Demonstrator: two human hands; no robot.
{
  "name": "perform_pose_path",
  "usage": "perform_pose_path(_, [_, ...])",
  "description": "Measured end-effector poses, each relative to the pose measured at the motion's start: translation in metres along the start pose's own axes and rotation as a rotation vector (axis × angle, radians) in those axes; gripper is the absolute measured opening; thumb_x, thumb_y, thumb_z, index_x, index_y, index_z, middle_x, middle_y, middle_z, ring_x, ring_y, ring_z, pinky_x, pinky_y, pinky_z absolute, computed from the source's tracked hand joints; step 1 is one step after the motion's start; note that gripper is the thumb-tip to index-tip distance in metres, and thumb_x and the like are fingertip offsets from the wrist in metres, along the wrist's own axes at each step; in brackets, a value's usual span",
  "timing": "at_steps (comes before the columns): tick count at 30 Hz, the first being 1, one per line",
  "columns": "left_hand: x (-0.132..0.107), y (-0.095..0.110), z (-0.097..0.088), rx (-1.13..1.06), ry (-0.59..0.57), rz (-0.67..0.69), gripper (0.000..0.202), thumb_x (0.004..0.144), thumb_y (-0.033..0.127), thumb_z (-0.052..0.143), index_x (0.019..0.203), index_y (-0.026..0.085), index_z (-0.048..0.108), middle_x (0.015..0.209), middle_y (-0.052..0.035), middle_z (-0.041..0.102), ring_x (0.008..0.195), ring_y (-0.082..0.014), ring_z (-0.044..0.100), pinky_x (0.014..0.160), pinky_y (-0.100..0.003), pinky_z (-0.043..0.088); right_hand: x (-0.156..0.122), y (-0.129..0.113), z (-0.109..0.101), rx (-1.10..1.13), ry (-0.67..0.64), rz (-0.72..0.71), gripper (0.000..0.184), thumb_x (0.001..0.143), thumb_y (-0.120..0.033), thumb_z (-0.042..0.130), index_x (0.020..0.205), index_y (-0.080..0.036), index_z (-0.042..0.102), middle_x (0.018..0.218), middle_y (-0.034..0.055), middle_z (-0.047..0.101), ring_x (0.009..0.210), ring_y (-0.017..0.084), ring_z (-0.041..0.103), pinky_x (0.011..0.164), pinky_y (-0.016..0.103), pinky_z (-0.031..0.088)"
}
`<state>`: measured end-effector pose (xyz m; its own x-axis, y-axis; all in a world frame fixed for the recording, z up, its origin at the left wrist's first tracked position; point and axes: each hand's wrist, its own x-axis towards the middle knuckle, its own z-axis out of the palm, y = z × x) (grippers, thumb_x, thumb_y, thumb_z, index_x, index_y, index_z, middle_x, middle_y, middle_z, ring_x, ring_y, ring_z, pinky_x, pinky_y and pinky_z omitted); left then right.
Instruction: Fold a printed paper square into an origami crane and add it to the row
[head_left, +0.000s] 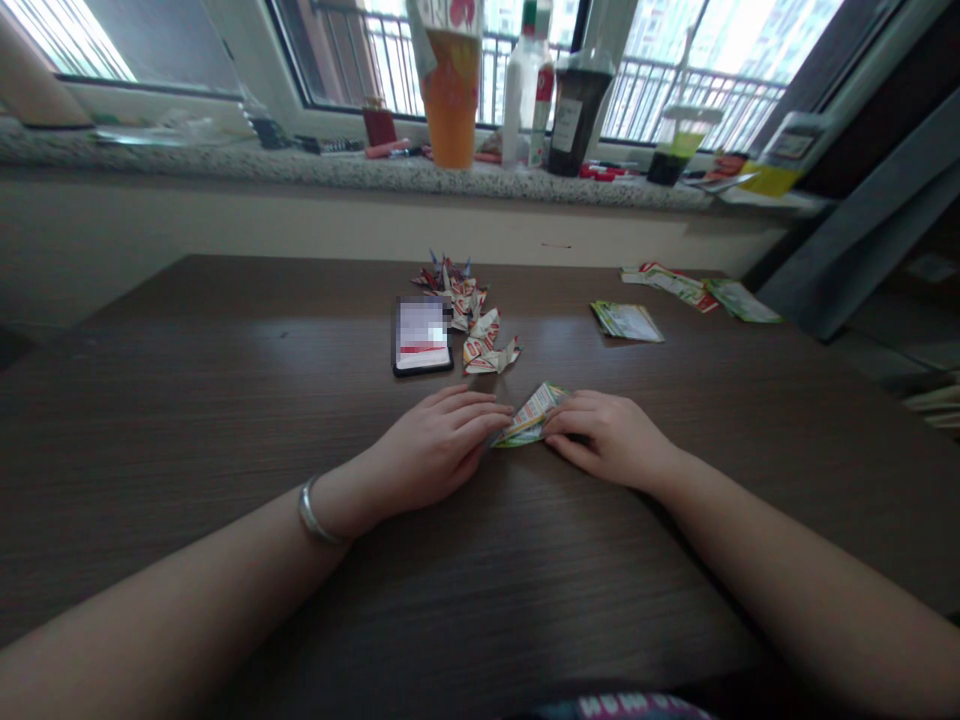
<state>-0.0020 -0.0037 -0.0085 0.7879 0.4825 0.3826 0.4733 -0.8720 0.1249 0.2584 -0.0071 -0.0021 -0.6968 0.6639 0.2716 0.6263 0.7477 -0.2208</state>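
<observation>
A piece of printed paper (531,415), green, white and yellow and partly folded, lies slanted on the dark table between my hands. My left hand (442,440) has its fingers together over the paper's left end. At the paper's right end, my right hand (607,432) pinches the edge between thumb and fingers. Just beyond my left hand, folded paper pieces (486,345) in white and red stand in a cluster. Beside them lies a phone (422,345) with a lit, blurred screen.
A stack of green printed papers (628,321) lies to the right, with more paper strips (679,287) behind. The windowsill (300,165) holds an orange drink cup (452,100), bottles (519,95), a dark cup (577,120) and markers. A grey curtain (862,220) hangs at right.
</observation>
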Motion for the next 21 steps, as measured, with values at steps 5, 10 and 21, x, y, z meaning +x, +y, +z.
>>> perform_pose_path(5, [-0.0001, -0.0001, -0.0001, 0.000, 0.006, 0.015, 0.037, 0.087, 0.012, 0.049, 0.123, 0.018, 0.055, 0.126, -0.0067, 0.062, 0.118, -0.0204, 0.055, 0.105, -0.042, 0.043, -0.0005, 0.0015, 0.0017, 0.063, 0.069, 0.052, 0.019, 0.093, -0.025, 0.050, 0.093, -0.020, 0.069, 0.095, 0.0042, 0.073, 0.089, 0.017, 0.065, 0.081, 0.030, 0.049])
perform_pose_path(10, [-0.0027, -0.0016, 0.0007, 0.033, -0.029, 0.069, 0.033, 0.087, 0.012, 0.049, 0.115, 0.021, 0.062, 0.126, -0.0043, 0.063, 0.119, -0.0216, 0.054, 0.106, -0.044, 0.042, -0.0014, 0.0045, -0.0001, 0.073, 0.030, 0.010, 0.020, 0.094, -0.027, 0.050, 0.097, -0.021, 0.069, 0.097, 0.0043, 0.073, 0.091, 0.016, 0.065, 0.082, 0.029, 0.049])
perform_pose_path(21, [-0.0042, -0.0036, 0.0050, 0.022, -0.106, 0.040, 0.037, 0.090, 0.021, 0.051, 0.127, 0.020, 0.057, 0.126, -0.0050, 0.063, 0.121, -0.0245, 0.053, 0.104, -0.046, 0.044, -0.0010, 0.0041, -0.0023, 0.015, -0.020, -0.052, 0.021, 0.093, -0.027, 0.051, 0.093, -0.022, 0.071, 0.100, 0.0033, 0.073, 0.093, 0.017, 0.065, 0.085, 0.031, 0.050])
